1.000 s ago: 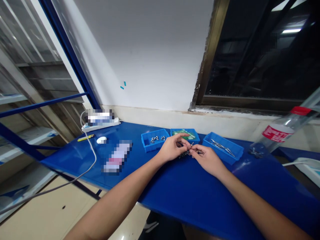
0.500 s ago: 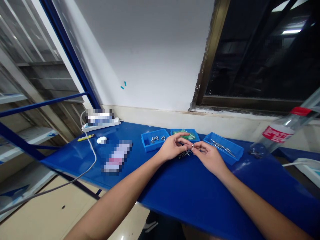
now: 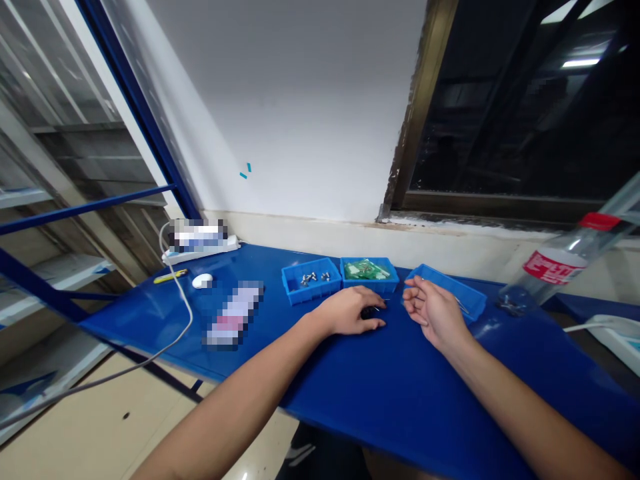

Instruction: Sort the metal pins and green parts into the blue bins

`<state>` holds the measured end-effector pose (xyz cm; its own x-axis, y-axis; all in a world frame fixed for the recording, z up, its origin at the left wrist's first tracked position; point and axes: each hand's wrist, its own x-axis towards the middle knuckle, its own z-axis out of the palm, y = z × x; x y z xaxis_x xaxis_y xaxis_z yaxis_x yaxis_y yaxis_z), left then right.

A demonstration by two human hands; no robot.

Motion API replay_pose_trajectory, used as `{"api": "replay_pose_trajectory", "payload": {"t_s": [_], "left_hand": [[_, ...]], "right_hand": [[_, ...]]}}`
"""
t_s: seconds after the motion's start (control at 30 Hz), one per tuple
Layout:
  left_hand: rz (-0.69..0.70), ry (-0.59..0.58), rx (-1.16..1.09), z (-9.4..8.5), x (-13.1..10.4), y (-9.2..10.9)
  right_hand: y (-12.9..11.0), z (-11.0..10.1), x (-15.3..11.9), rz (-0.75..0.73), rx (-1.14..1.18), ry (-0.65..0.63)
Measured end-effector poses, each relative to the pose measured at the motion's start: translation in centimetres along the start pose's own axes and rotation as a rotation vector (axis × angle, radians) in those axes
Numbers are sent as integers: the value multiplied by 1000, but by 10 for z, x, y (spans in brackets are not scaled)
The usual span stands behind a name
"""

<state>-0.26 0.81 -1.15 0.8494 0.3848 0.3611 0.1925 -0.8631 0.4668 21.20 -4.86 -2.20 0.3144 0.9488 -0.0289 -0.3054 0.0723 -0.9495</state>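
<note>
My left hand (image 3: 354, 311) rests low over a small pile of dark, thin metal pieces (image 3: 371, 312), thumb and fingers apart around it. The hand covers much of the pile, so their kind is unclear. To the right, my right hand (image 3: 436, 312) is turned partly palm-up with its fingers curled in. Whatever those fingers hold, if anything, is too small or hidden to make out. That hand is in front of a blue bin (image 3: 474, 301) with slim metal rods, partly covering it.
Another blue bin (image 3: 311, 293) contains small shiny metal parts; a third bin (image 3: 370, 285) has green-and-white pieces. A plastic bottle (image 3: 555, 267) stands at right. A blurred phone-like object (image 3: 234, 315), white mouse (image 3: 203, 281), yellow cutter (image 3: 170, 276) and cable (image 3: 187, 313) lie left.
My hands were together over the pile at a small shiny piece. They have parted: the left lowered onto the pile, the right moved right and turned its palm up.
</note>
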Motion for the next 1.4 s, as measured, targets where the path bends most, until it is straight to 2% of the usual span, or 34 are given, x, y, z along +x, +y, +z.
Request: {"api": "replay_pose_trajectory", "payload": {"t_s": [0.17,0.47,0.67,0.83,0.93,1.13,1.3,1.4], "left_hand": [[-15,-31,76,4,0,-10],[-37,36,102,6,1,-11],[-109,188,-30,0,3,-1],[-231,385,-258,-2,6,8],[-298,454,-391,0,6,8],[-350,441,-639,4,6,7],[-329,426,-668,4,8,9],[-301,438,-588,2,9,10]], "right_hand": [[0,5,-4,19,-29,-39],[4,4,-2,-27,-117,-105],[6,4,-1,-121,-226,-121],[11,1,1,-259,-394,-148],[16,0,2,-346,-505,-187],[26,-2,4,-405,-622,-276],[23,2,1,-457,-625,-277],[19,5,-2,-487,-628,-270]]}}
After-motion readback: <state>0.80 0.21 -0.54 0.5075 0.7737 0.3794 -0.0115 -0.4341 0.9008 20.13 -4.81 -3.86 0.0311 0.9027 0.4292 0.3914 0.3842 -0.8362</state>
